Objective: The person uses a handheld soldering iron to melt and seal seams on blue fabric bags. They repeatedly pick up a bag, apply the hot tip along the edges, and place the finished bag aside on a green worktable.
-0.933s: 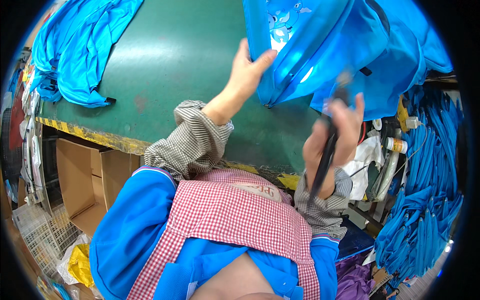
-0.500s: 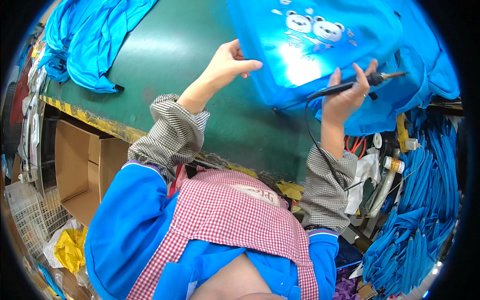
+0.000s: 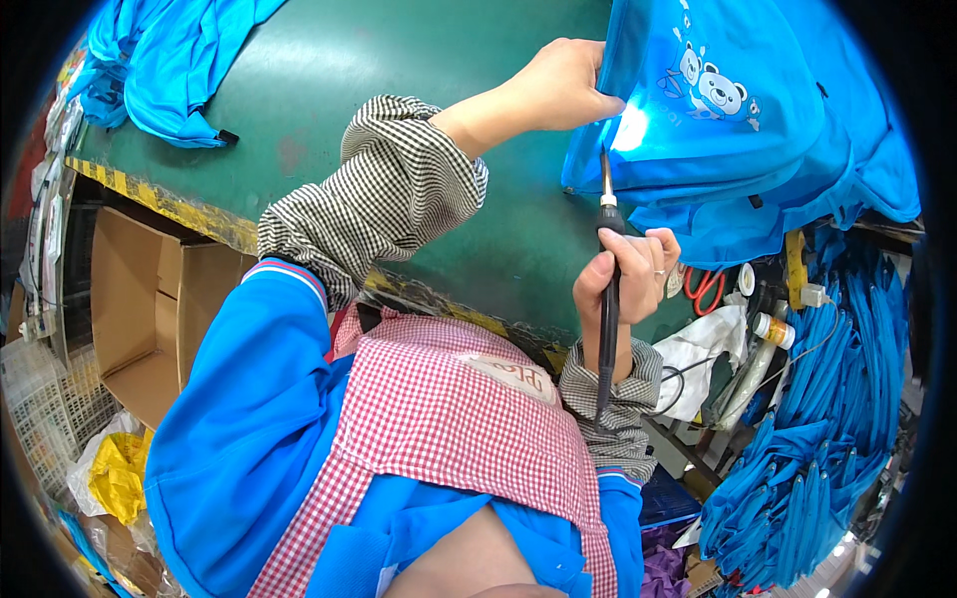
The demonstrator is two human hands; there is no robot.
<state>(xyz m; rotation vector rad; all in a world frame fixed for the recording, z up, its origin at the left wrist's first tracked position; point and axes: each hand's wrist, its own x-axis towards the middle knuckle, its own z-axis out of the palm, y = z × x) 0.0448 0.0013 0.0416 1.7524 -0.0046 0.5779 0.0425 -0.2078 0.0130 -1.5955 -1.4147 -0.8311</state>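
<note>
green table | left hand grip pinching blue bag | right hand grip clasping black tool

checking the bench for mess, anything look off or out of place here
Nothing looks damaged or spilled. The left hand grips the blue bag at its edge, and the right hand holds a black pen-like tool upright beneath it.

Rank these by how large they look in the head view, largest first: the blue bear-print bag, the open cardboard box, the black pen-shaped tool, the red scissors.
1. Blue bear-print bag, held by the left hand.
2. Open cardboard box; it sits farther away, so its true size is unsure.
3. Black pen-shaped tool, in the right hand.
4. Red scissors.
</note>
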